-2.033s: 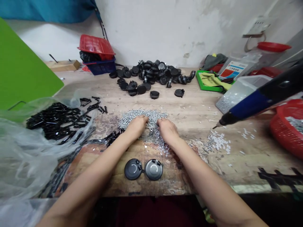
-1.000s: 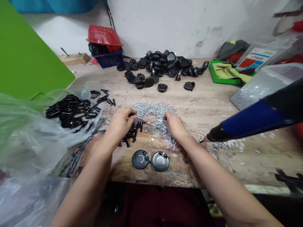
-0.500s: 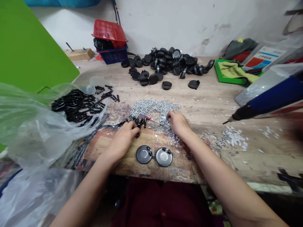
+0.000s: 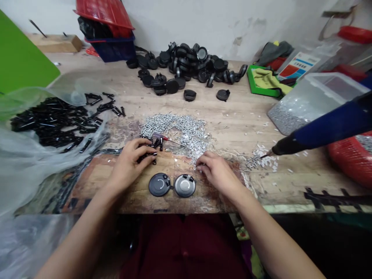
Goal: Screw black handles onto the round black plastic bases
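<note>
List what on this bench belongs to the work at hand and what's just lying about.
In use: left hand, right hand, small black parts, silver screws, joined round cases.
Lying about: red plastic basket, blue crate, yellow cloth on green tray.

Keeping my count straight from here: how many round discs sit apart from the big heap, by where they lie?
In front of the hands: 2 (dark disc, grey disc)
Just off the heap: 2 (left loose disc, right loose disc)
Total: 4
</note>
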A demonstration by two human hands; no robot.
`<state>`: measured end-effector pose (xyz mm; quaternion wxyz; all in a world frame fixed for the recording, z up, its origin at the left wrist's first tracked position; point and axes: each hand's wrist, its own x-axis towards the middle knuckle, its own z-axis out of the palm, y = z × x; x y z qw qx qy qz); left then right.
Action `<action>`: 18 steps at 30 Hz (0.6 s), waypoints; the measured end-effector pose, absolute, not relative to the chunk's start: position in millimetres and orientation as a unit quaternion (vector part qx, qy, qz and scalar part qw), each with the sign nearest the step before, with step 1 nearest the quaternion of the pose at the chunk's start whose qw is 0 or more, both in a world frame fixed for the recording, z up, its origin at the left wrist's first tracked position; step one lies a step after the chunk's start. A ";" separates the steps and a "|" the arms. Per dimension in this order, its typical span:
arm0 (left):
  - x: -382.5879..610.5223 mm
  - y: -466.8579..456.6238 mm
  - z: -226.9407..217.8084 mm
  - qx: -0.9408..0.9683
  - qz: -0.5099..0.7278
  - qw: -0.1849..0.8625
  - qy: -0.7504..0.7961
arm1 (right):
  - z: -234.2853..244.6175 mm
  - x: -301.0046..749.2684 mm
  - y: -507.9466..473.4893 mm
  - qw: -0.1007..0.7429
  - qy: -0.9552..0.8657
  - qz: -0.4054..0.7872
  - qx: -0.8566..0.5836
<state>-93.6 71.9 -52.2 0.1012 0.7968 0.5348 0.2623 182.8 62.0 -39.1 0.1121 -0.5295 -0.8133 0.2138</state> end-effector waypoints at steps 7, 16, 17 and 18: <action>-67.6 59.3 -42.9 0.655 0.425 0.208 0.590 | -50.1 176.0 63.8 0.084 -0.807 0.168 -0.560; -23.1 30.2 -37.2 0.494 0.488 0.456 0.557 | -46.8 158.6 65.8 0.029 -0.822 0.093 -0.561; -19.4 27.7 -37.7 0.466 0.495 0.491 0.544 | -46.7 157.8 65.6 0.026 -0.826 0.086 -0.556; -16.4 25.7 -38.2 0.443 0.499 0.520 0.533 | -46.9 157.4 65.1 0.026 -0.830 0.080 -0.552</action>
